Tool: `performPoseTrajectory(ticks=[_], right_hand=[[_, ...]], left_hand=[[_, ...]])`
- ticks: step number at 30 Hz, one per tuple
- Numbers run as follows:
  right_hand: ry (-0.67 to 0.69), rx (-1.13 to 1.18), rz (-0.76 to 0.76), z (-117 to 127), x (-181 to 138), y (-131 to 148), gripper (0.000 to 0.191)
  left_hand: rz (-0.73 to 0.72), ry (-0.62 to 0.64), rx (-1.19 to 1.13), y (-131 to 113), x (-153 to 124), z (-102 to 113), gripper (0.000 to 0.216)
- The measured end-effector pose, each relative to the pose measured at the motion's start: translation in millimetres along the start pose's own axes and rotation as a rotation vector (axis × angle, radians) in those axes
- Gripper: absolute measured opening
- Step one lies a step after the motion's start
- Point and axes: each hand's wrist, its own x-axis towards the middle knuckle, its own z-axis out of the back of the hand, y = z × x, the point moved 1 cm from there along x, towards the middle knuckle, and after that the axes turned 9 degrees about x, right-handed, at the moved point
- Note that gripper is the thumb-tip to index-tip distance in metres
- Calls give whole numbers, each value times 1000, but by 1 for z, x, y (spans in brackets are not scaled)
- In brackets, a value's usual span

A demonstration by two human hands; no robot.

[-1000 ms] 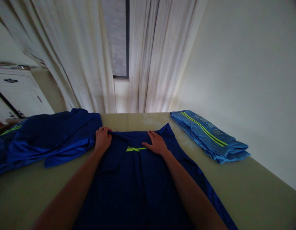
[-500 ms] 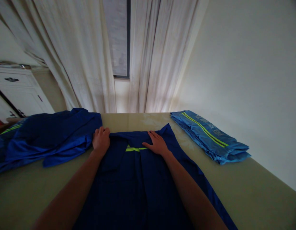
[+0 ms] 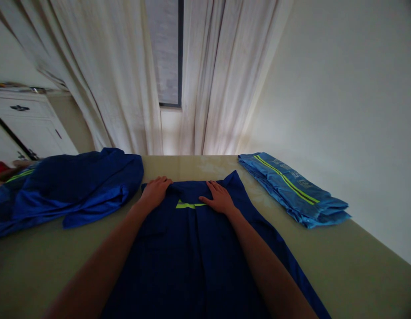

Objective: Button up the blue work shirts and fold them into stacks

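Observation:
A dark blue garment (image 3: 179,248) with a yellow-green stripe near its far end lies spread on the table in front of me. My left hand (image 3: 155,192) rests on its far left part, fingers stretched out over the cloth. Flat on the far edge, right of the stripe, lies my right hand (image 3: 220,197) with thumb and fingers apart. The far right corner of the cloth sticks up in a point. Both forearms cover parts of the garment, and its near end runs out of view.
A heap of blue clothing (image 3: 79,186) lies on the left of the table (image 3: 351,266). Folded blue garments (image 3: 292,188) with yellow stripes lie at the right. Behind stand curtains (image 3: 126,88) and a white cabinet (image 3: 29,119). A wall (image 3: 351,110) borders the right side.
My left hand has moved right, from gripping the garment's far left corner to lying stretched out on the cloth. My right hand stays in the same place.

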Motion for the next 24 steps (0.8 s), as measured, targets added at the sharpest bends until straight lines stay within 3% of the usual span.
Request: performPoseTrajectory(ticks=[4, 8, 12, 15, 19, 24], right_hand=[[-1, -9, 10, 1, -1, 1, 98], [3, -15, 17, 1, -2, 2, 95], [3, -15, 11, 0, -1, 2, 94], [-3, -20, 9, -1, -1, 2, 94], [-25, -27, 18, -2, -2, 3, 90], [-124, -86, -48, 4, 1, 3, 74]], left_hand=[[157, 11, -30, -2, -2, -9, 32], [257, 89, 5, 2, -7, -2, 34], [197, 122, 59, -9, -5, 10, 34], [43, -2, 13, -38, -1, 10, 39], [-202, -148, -139, -81, -4, -11, 50], [-215, -96, -173, -91, -10, -32, 53]])
